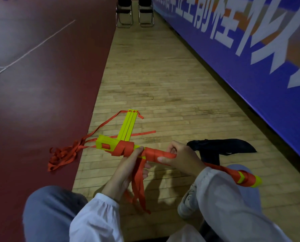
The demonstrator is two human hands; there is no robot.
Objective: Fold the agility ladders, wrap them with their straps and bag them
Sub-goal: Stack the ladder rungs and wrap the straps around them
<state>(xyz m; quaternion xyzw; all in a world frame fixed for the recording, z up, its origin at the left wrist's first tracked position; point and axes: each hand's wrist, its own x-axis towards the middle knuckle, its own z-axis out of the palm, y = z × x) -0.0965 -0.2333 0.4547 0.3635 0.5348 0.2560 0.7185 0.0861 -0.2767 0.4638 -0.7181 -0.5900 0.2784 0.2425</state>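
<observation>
1. Wrapped bundle (124, 149): yellow rungs with red strap wound round them, held off the wooden floor (163, 84) just left of the black bag (221, 145). Its other end pokes out past the right sleeve, on the near side of the bag.
2. Left hand (128, 168): grip curled on the bundle, thumb pressed onto the wrap. Strap tails (138, 186) hang loose below it. Right hand (182, 158): grip curled round the red-wound middle, the hand closer to the bag.
3. Risk: the winding looks uneven, bulky at the end away from the bag. If either grip eases, the turns will likely slacken, slide along the smooth rungs and let the stack fan out.
4. Risk: the tails are not tucked or tied. Left dangling, they could unwind the last turns or catch under the shoe (187, 201) on the near side of the bag.
5. Risk: loose rungs (128, 124) lie on the floor well left of the bag, with a loose strap pile (62, 156) farther left again on the dark red mat (32, 102). Cannot tell whether these straps join the held bundle. If they do, lifting it toward the bag would drag and knot them.
6. Risk: the bag lies flat and its mouth is not visible. Opening it probably needs one hand off the wrap before the wrap is secured.
</observation>
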